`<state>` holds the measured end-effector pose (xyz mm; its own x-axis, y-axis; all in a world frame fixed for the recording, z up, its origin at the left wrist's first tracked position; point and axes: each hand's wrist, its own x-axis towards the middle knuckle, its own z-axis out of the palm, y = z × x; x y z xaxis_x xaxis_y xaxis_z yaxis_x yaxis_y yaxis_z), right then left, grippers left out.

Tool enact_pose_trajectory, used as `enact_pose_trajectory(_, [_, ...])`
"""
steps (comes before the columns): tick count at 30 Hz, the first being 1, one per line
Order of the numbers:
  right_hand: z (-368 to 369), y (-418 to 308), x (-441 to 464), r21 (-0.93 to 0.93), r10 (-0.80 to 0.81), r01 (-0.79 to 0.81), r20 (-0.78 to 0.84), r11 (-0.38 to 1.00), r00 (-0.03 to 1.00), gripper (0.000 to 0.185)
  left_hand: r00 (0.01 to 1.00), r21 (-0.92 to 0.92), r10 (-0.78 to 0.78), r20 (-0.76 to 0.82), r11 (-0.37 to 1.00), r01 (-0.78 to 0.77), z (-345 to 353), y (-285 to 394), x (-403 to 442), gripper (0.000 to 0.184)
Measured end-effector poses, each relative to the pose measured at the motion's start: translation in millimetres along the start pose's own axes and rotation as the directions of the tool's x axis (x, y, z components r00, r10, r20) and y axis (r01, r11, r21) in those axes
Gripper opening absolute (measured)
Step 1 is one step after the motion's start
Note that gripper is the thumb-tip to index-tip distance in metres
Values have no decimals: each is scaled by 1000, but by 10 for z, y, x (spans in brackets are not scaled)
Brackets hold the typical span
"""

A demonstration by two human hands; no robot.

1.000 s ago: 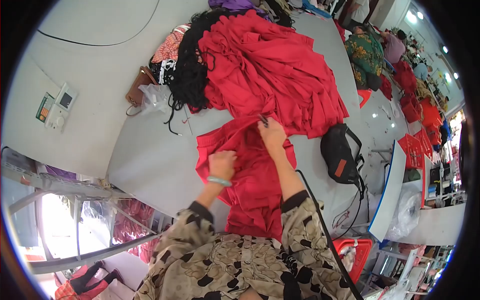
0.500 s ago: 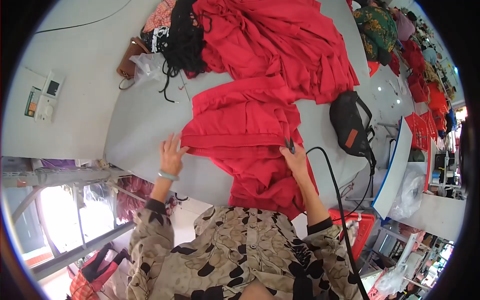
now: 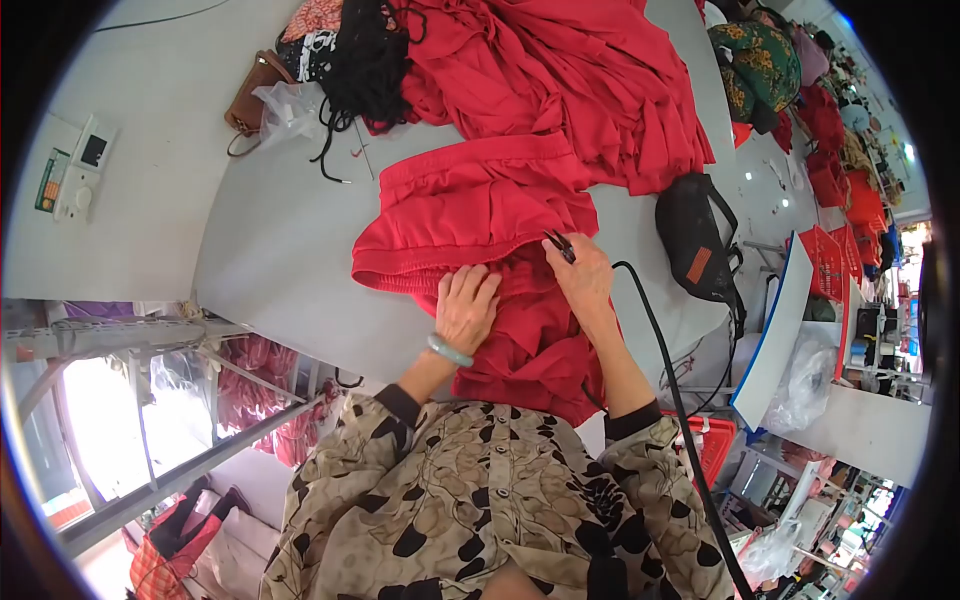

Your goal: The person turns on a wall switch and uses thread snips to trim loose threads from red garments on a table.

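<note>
A red elastic-waist garment point(image 3: 480, 215) lies on the grey table in front of me, its waistband facing me and parted into two layers. My left hand point(image 3: 467, 308), with a pale green bangle at the wrist, has its fingers bent onto the lower layer of the waistband near the middle. In my right hand point(image 3: 582, 278) are small dark thread snips point(image 3: 561, 245), their points up and to the left. That hand is at the right end of the waistband, touching the fabric. The fingertips of both hands are partly hidden.
A big heap of red fabric point(image 3: 570, 90) covers the far side of the table point(image 3: 270, 235). Black cords point(image 3: 362, 75), a clear plastic bag point(image 3: 290, 112) and a brown pouch point(image 3: 258, 92) lie at far left. A black bag point(image 3: 697, 240) sits at right, near a black cable point(image 3: 655, 330).
My left hand has moved right, from the waistband's left end to its middle. The waistband now gapes open. My right hand, still with the snips, has shifted slightly up and left.
</note>
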<state>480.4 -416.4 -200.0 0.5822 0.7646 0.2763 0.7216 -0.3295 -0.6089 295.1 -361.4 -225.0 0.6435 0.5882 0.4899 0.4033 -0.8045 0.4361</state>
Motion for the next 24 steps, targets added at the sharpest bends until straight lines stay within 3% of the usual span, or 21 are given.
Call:
enact_pose_trajectory(3, [-1, -41, -4, 62, 35, -32, -45, 998, 998, 19, 997, 27, 81, 3, 996, -81, 133, -169, 6, 25])
enact_pose_trajectory(4, [-42, -52, -12, 58, 29, -27, -36, 998, 999, 19, 990, 2, 66, -124, 998, -66, 25, -135, 43, 26])
enact_pose_trajectory(5, [-93, -68, -10, 146, 85, -78, -47, 986, 995, 19, 990, 5, 59, -130, 998, -59, -128, -127, 69, 26])
enact_pose_trajectory(7, [-153, -109, -138, 238, 139, -128, -30, 963, 990, 18, 945, 140, 111, -307, 988, -70, -454, -99, -59, 28])
enact_pose_trajectory(8, [-169, -151, -277, 292, 118, -100, -45, 951, 992, 17, 948, 151, 96, -305, 987, -51, -485, -115, -252, 28])
enact_pose_trajectory(9, [-170, -190, -408, 350, 98, -70, -61, 934, 993, 16, 982, 165, 57, -181, 986, -27, -466, -159, -486, 30])
enact_pose_trajectory(10, [-119, -165, -602, 374, 170, -176, 48, 911, 984, 16, 999, 179, 12, -50, 984, -3, -438, -185, -654, 32])
enact_pose_trajectory(11, [-12, -75, -799, 380, 239, -285, 163, 880, 957, 16, 999, 193, -8, -42, 981, 16, -355, -192, -800, 32])
enact_pose_trajectory(13, [165, 180, -997, 326, 234, -314, 263, 892, 936, 18, 975, 283, -156, 158, 953, 107, -200, -121, -1018, 35])
enact_pose_trajectory(15, [210, 277, -1042, 407, 240, -352, 302, 843, 923, 17, 968, 234, -227, 103, 952, 198, -176, -25, -1107, 36])
enact_pose_trajectory(17, [208, 284, -1028, 435, 246, -367, 311, 822, 918, 17, 883, 59, -457, -110, 883, 465, -183, 152, -1079, 30])
enact_pose_trajectory(21, [235, 345, -996, 530, 201, -364, 340, 766, 919, 20, 843, -71, -509, -174, 860, 505, -73, 400, -758, 25])
enact_pose_trajectory(24, [228, 357, -1004, 520, 214, -389, 366, 760, 906, 21, 899, 161, -409, -157, 887, 432, -34, 527, -453, 32])
